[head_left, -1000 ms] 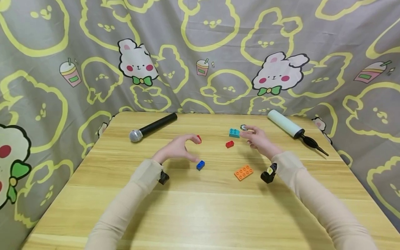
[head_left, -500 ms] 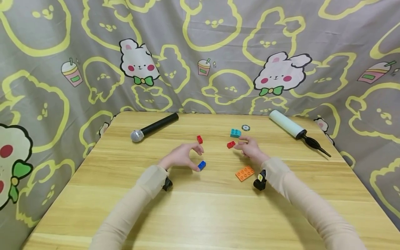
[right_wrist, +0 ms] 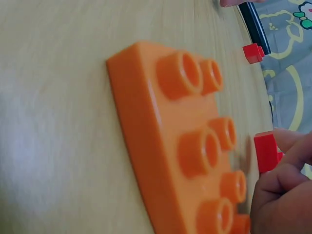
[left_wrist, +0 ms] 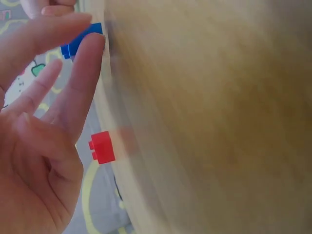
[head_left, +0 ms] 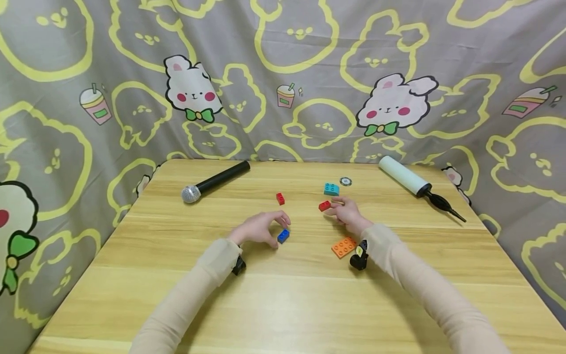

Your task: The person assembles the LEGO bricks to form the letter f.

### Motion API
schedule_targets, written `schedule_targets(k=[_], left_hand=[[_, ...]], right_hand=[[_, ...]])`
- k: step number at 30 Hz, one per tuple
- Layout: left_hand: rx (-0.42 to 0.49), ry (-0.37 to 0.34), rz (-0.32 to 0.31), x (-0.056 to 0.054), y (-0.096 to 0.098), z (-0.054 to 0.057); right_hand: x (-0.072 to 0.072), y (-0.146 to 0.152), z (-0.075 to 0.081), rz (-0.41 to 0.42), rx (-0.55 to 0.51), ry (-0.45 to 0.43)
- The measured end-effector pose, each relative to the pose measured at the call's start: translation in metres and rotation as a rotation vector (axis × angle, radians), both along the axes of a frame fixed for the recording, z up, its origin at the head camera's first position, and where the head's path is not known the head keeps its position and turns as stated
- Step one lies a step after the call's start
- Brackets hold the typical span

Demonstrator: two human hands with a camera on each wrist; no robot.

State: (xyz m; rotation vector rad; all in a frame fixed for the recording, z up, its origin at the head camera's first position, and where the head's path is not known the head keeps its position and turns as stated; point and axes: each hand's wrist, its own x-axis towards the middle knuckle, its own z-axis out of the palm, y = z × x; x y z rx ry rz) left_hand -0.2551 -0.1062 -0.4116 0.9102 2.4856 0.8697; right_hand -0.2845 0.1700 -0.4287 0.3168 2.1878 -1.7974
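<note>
Grey curtain point(head_left: 239, 44), yellow animal outlines and white rabbits, behind and to both sides. Wood-grain table point(head_left: 283, 309) in front of it. Two beige sleeves point(head_left: 417, 268) come in from the near side; black wrist camera point(head_left: 358, 260) under the right cuff.

Left hand point(head_left: 257, 229): grip spread, thumb and fingers arched apart. Blue two-stud brick point(head_left: 283, 236) sits at the mouth of that gap, thumb tip just beside its near left end; contact unclear.

Right hand point(head_left: 348, 214): fingertips at the right side of a red two-stud brick point(head_left: 324, 206), one showing at its studded edge in the right wrist view. Whether the grip pinches it or merely meets it, cannot tell.

Hand pump point(head_left: 404, 176), pale barrel: far right, black nozzle aimed near right, well apart from the right hand. Microphone point(head_left: 223, 177): far left, silver head towards the left, beyond the left hand.

Orange eight-stud brick point(head_left: 343, 247): lies flat on the near side of the right hand, right end close to the wrist camera; looms in the right wrist view. Teal four-stud brick point(head_left: 331, 189): just far of the right fingers, tightest neighbour there. Second red brick point(head_left: 280, 198): far of the left fingers, apart from them. Round chip point(head_left: 346, 181): smallest item, just beyond the teal one, to its right.
</note>
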Motion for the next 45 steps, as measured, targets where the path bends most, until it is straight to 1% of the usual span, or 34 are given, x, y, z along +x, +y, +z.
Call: schedule_targets(k=[2, 5, 9, 12, 16, 20, 24, 32, 39, 41, 43, 45], left_hand=[[-0.006, 0.006, 0.003, 0.000, 0.000, 0.000], [-0.013, 0.010, 0.026, 0.000, 0.001, 0.000], [-0.031, 0.017, 0.061, -0.001, 0.002, -0.001], [-0.049, 0.034, 0.072, -0.001, 0.003, -0.001], [-0.070, 0.055, 0.058, -0.002, 0.003, -0.002], [-0.083, 0.054, 0.039, -0.003, 0.004, -0.002], [-0.089, 0.052, 0.033, -0.004, 0.006, -0.001], [-0.104, 0.089, 0.023, -0.005, 0.010, -0.003], [-0.116, 0.121, 0.032, -0.006, 0.020, -0.006], [-0.124, 0.118, 0.039, -0.006, 0.024, -0.006], [-0.123, 0.096, 0.052, -0.007, 0.029, -0.004], [-0.124, 0.091, 0.054, -0.008, 0.034, -0.004]], right_hand=[[-0.001, -0.002, -0.002, -0.013, 0.000, -0.009], [-0.003, -0.005, -0.005, -0.035, 0.011, -0.011], [-0.006, -0.008, -0.009, -0.030, 0.037, 0.011], [-0.006, -0.010, -0.011, -0.020, 0.046, 0.030], [-0.007, -0.012, -0.012, -0.025, 0.051, 0.036], [-0.007, -0.011, -0.014, -0.023, 0.064, 0.038], [-0.007, -0.011, -0.015, -0.030, 0.072, 0.050], [-0.005, -0.012, -0.015, -0.034, 0.131, 0.085], [-0.004, -0.011, -0.018, -0.009, 0.140, 0.112], [-0.003, -0.011, -0.018, -0.004, 0.133, 0.113], [-0.003, -0.011, -0.016, -0.002, 0.125, 0.121], [-0.004, -0.010, -0.015, -0.005, 0.115, 0.124]])
